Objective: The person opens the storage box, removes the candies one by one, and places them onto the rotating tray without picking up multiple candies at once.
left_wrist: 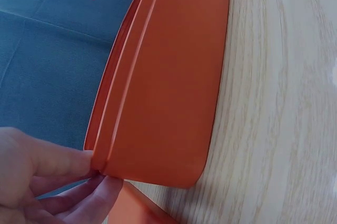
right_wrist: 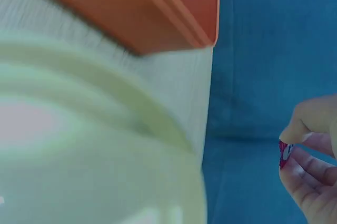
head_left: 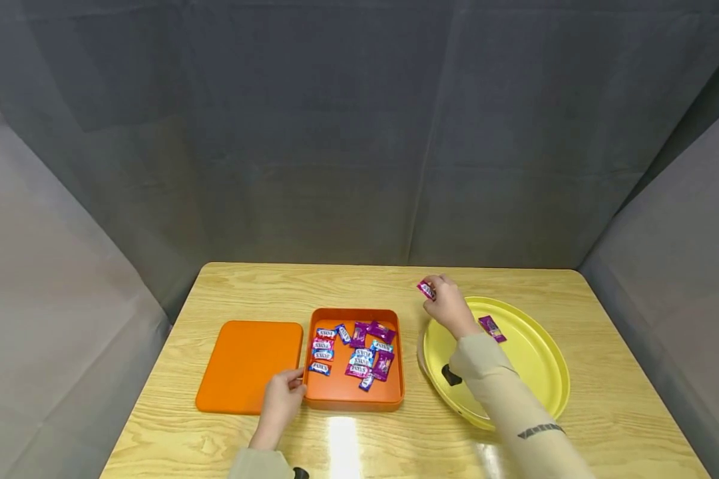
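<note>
My left hand (head_left: 283, 399) pinches the left wall of an orange square box (head_left: 359, 404), thumb at the rim and fingers beneath it in the left wrist view. Inside the box lie several small wrapped candies (head_left: 362, 359), in blue, pink and purple wrappers, some in a column along the left side. Between thumb and fingertips, my right hand (head_left: 449, 307) holds a pink wrapped candy (head_left: 427, 290) above the far left rim of a round yellow tray (head_left: 554, 379). One purple wrapped candy (head_left: 492, 328) lies in that tray, partly overlooked by my right forearm.
A flat orange lid (head_left: 248, 366) rests on the wooden table (head_left: 263, 286) left of the box. Grey cloth (head_left: 335, 133) hangs behind the table and at both sides. My right sleeve (head_left: 515, 412) crosses over the yellow tray.
</note>
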